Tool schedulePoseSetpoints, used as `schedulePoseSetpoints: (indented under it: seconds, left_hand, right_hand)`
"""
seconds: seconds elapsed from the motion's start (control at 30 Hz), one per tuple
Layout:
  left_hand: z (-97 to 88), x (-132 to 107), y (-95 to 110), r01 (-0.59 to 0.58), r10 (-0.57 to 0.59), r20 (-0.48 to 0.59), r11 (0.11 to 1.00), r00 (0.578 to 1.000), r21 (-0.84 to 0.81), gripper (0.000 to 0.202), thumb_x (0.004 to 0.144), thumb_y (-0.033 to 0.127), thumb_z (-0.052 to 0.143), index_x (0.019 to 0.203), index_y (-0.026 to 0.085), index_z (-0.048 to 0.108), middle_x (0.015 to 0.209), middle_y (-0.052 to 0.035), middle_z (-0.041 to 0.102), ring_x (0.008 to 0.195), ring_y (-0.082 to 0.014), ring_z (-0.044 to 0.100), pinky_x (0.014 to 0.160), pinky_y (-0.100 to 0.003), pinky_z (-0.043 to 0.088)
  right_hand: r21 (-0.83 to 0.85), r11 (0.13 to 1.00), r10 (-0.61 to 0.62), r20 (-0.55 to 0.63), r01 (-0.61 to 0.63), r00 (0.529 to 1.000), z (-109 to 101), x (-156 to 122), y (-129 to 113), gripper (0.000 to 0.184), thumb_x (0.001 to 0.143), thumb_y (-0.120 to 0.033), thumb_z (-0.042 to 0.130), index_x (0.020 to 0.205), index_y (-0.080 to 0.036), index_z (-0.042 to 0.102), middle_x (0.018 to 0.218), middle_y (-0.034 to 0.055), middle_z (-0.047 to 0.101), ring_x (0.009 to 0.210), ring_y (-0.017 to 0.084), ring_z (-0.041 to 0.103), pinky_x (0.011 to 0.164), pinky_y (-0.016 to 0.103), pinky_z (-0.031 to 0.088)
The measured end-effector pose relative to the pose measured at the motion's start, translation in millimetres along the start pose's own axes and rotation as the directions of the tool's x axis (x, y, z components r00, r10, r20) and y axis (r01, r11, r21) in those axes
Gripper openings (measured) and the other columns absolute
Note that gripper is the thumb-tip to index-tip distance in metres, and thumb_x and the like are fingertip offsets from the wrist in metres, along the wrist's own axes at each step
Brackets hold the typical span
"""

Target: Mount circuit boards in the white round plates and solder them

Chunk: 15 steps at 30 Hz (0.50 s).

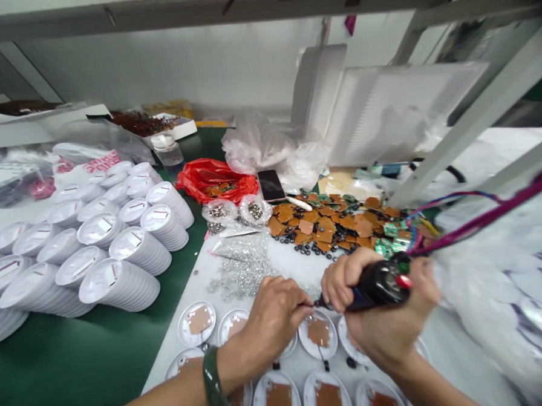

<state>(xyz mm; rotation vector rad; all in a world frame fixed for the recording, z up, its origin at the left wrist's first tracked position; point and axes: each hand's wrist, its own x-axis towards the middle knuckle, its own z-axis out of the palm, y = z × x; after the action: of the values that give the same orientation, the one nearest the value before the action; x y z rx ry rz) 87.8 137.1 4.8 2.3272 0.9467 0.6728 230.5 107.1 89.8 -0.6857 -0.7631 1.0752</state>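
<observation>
My right hand [391, 330] is wrapped around a black electric screwdriver [370, 288] with a red button, held nearly level with its bit towards the left. My left hand [274, 318], a dark green bangle on its wrist, pinches its thumb and fingers together right at the bit's tip; anything between them is too small to make out. Below both hands lie several white round housings, each with a brown circuit board [318, 332] in it; thin wires show on some. Beyond my left hand, small silvery screws [242, 265] are heaped on the white work surface.
Stacks of white round covers [121, 283] stand on the green mat [101, 351] at left. Loose brown boards [326, 224] and small black parts are piled beyond my hands, near a phone [271, 185] and a red bag [192, 175]. Cables [481, 219] run off right.
</observation>
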Motion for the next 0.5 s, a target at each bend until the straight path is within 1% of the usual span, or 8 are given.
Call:
schedulePoseSetpoints:
  seconds: [0.07,0.17,0.27,0.4,0.5]
  left_hand:
    - [-1.3,3.6,-3.4,0.005,-0.005,-0.010,1.000,1.000,-0.001,0.007,0.093,0.026,0.074,0.088,0.021,0.076,0.083,-0.0010,0.074,0.082,-0.0195,0.067,0.081,-0.036,0.047]
    - [-5.2,6.4,-6.7,0.010,-0.010,-0.010,1.000,1.000,-0.025,0.019,0.098,0.028,0.066,0.083,0.022,0.077,0.078,-0.0014,0.074,0.078,-0.0177,0.068,0.079,-0.033,0.049]
    - [-6.7,6.4,-8.7,0.025,-0.025,-0.011,0.997,1.000,-0.067,0.026,0.099,0.030,0.064,0.080,0.023,0.078,0.077,-0.0023,0.075,0.077,-0.0178,0.069,0.079,-0.033,0.050]
    - [-6.0,4.2,-6.6,0.066,-0.069,-0.014,0.986,0.998,-0.153,0.017,0.096,0.032,0.069,0.084,0.024,0.079,0.083,-0.0027,0.079,0.079,-0.0192,0.071,0.082,-0.034,0.050]
    - [-6.9,2.6,-0.2,0.116,-0.123,-0.016,0.964,0.992,-0.239,0.013,0.091,0.030,0.075,0.081,0.023,0.078,0.083,-0.0012,0.080,0.077,-0.0185,0.072,0.081,-0.033,0.049]
  right_hand:
    - [-0.001,1.000,-0.001,-0.015,0.001,1.000,-0.6,3.8,3.0,0.061,0.087,-0.071,0.050,0.058,-0.020,0.067,0.043,0.0000,0.052,0.038,0.014,0.048,0.040,0.027,0.041]
    - [-0.006,1.000,-0.004,-0.023,0.004,1.000,-1.4,6.9,3.9,0.062,0.088,-0.072,0.049,0.059,-0.020,0.067,0.044,0.0000,0.051,0.038,0.014,0.048,0.040,0.026,0.040]
    - [-0.007,1.000,-0.009,-0.011,0.009,1.000,-1.2,7.9,2.3,0.063,0.086,-0.073,0.050,0.058,-0.019,0.067,0.044,0.0000,0.051,0.039,0.014,0.048,0.039,0.026,0.040]
    - [0.013,1.000,-0.023,-0.005,0.023,1.000,1.5,7.3,-0.7,0.062,0.085,-0.073,0.052,0.058,-0.020,0.067,0.043,-0.0003,0.051,0.038,0.014,0.047,0.038,0.026,0.040]
    - [0.032,0.999,-0.022,0.000,0.022,1.000,4.1,4.6,-3.9,0.059,0.084,-0.071,0.054,0.058,-0.019,0.067,0.042,-0.0003,0.052,0.038,0.014,0.047,0.039,0.027,0.040]
